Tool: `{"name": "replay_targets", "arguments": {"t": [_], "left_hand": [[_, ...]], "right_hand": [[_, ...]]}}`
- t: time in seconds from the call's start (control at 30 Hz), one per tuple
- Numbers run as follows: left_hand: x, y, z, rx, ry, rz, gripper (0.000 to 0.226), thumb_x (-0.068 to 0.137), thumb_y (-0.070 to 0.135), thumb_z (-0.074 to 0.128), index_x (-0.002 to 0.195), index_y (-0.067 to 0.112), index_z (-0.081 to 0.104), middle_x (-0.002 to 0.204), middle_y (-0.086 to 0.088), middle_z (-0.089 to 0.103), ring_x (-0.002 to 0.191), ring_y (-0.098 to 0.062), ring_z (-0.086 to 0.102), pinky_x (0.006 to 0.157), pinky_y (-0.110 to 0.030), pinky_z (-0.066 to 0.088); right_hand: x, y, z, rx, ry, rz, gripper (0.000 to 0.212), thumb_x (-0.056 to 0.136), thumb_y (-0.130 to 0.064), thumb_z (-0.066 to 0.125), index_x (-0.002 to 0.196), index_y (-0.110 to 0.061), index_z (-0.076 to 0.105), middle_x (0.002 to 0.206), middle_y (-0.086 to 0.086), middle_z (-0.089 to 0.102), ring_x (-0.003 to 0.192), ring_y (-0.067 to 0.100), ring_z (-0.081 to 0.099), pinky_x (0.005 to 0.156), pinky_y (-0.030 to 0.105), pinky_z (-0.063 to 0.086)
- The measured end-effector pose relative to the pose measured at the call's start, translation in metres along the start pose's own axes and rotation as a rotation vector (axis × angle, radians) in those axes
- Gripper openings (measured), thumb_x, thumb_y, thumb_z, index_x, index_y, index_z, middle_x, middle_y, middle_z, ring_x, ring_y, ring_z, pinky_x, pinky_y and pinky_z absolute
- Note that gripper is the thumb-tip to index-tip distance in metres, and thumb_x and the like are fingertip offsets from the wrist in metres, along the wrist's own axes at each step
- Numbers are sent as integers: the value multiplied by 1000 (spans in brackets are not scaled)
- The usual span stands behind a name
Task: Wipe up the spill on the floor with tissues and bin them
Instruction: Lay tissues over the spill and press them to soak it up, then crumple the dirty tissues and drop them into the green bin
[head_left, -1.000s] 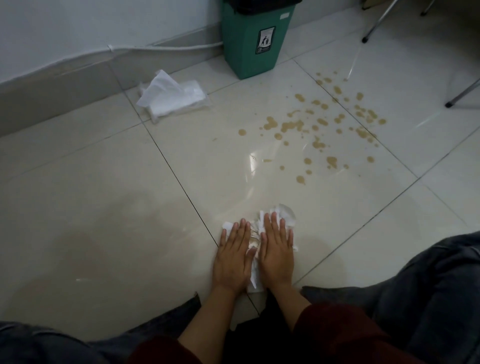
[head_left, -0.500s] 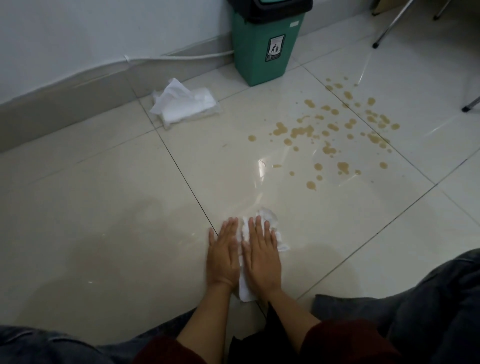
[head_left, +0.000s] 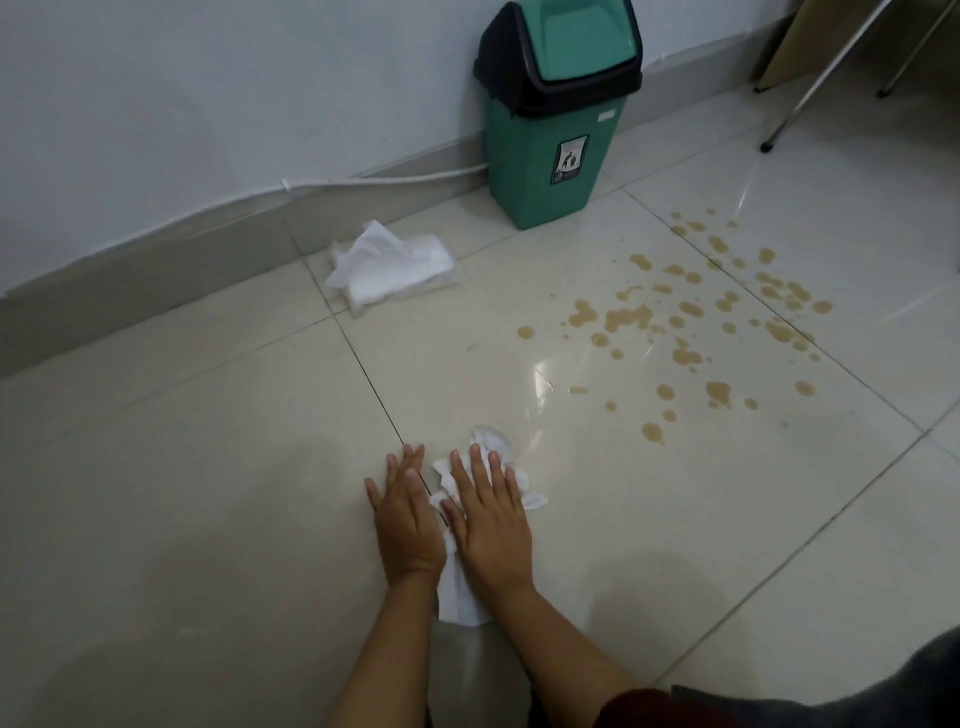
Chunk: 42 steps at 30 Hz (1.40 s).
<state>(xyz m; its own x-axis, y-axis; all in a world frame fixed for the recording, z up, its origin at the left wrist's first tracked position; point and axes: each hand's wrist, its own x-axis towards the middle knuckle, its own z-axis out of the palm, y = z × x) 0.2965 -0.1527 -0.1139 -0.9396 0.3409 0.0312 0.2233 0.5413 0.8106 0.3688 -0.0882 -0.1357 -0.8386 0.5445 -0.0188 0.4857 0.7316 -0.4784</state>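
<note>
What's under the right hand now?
A crumpled white tissue lies flat on the floor tile under the right hand. Whether liquid sits beneath the tissue is hidden.

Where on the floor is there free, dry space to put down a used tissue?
Bare tiles lie left of the left hand, toward the wall skirting, and between the tissue pack and the hands. Right of the right hand, brown spill drops crowd the floor up to the bin.

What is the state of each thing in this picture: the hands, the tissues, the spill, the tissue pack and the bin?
left hand: flat, fingers straight, beside the tissues on the floor.
right hand: flat, pressing the tissues down.
tissues: crumpled, under the right hand.
spill: brown drops, not yet wiped.
tissue pack: open, one sheet sticking out.
bin: upright, swing lid shut.
</note>
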Motion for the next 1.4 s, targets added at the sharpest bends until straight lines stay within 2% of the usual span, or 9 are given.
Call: {"name": "replay_targets", "arguments": {"t": [0.13,0.37,0.57,0.67,0.83,1.03,1.13,1.3,1.4], "left_hand": [[19,4,14,-15,-111,45,43,103,17,21,137,15,47,147,-1,43,142,-6,20,120,-26,-3],[69,16,38,-2,-175,72,46,103,27,20,144,14,37,153,2,34,145,-3,11,120,-23,-6],[90,20,47,-40,-25,50,45,103,23,22,143,13,40,153,0,34,145,-6,13,119,-21,-8],[94,17,47,-59,79,6,44,103,20,23,141,11,42,152,-3,34,146,-10,15,120,-26,-4],[91,6,38,-117,242,-113,54,100,31,15,138,10,47,151,-7,37,145,-11,16,120,-30,-2],[86,-7,15,-125,371,-215,62,98,38,9,134,13,52,151,-5,37,138,1,8,122,-38,-1],[93,-3,6,-126,412,-181,57,101,32,11,131,12,55,148,-7,41,145,-8,14,121,-37,-4],[99,17,4,-157,411,-150,52,103,27,15,129,10,57,146,-7,44,146,-15,18,121,-36,-4],[94,29,10,-194,358,-154,50,104,26,16,129,11,56,147,-6,43,147,-12,15,121,-33,-5]], "right_hand": [[48,8,-6,-3,51,6,54,105,-36,31,153,-20,14,161,-2,5,150,16,-1,122,32,-2],[126,22,-15,-37,52,8,55,105,-34,25,154,-18,9,162,3,2,151,16,-3,123,33,-5],[184,26,-17,-81,10,-69,54,106,-32,22,154,-16,6,163,3,2,151,17,-2,121,31,-10],[195,25,-15,-102,7,-106,53,106,-30,24,154,-14,9,162,5,5,151,19,0,122,33,-8],[181,16,-10,-99,-56,-219,54,106,-34,25,154,-15,9,163,4,6,151,18,0,122,34,-4],[133,-3,-2,-7,-128,-326,74,96,-57,37,155,-20,11,163,-2,3,150,14,-5,123,34,-4],[113,-2,0,-42,-141,-354,68,98,-54,33,155,-23,13,163,-4,3,150,12,-4,123,37,-2],[79,-2,-3,64,-99,-361,54,102,-43,35,151,-25,25,159,-4,19,149,12,12,121,25,-9],[54,3,-8,202,-73,-353,48,100,-36,45,145,-20,40,151,-1,39,143,15,32,120,25,-1]]}}
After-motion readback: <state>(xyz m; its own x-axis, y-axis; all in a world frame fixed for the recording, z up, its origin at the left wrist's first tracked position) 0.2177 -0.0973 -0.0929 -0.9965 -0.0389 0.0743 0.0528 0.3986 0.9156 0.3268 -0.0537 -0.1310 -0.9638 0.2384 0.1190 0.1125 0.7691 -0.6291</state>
